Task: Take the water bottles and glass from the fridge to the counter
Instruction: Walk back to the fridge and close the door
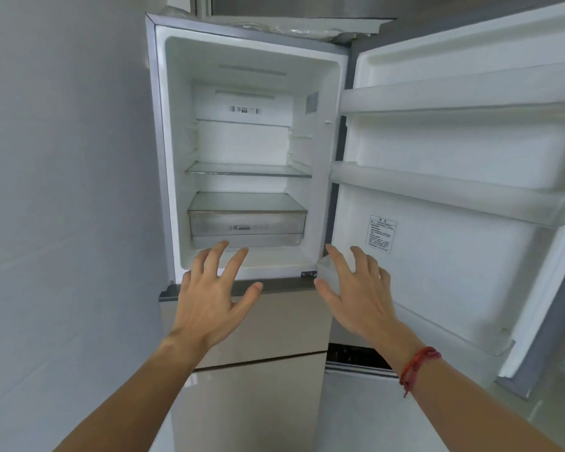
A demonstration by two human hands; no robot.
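The fridge (173, 151) stands ahead with its upper door (454, 249) swung open to the right. Inside I see glass shelves (248, 171) and a clear drawer (247, 221), and no bottles or glass show on them. The door racks (454, 187) also look bare. My left hand (211, 296) hovers open, fingers spread, in front of the compartment's lower lip. My right hand (359, 290) is open too, fingers spread, near the door's lower hinge corner. A red cord bracelet (418, 365) circles the right wrist.
A pale wall (62, 190) runs close along the left of the fridge. Below the open compartment are two closed beige drawer fronts (265, 370). A glossy light floor (356, 415) lies at the bottom right. Plastic wrap (291, 27) covers the fridge top.
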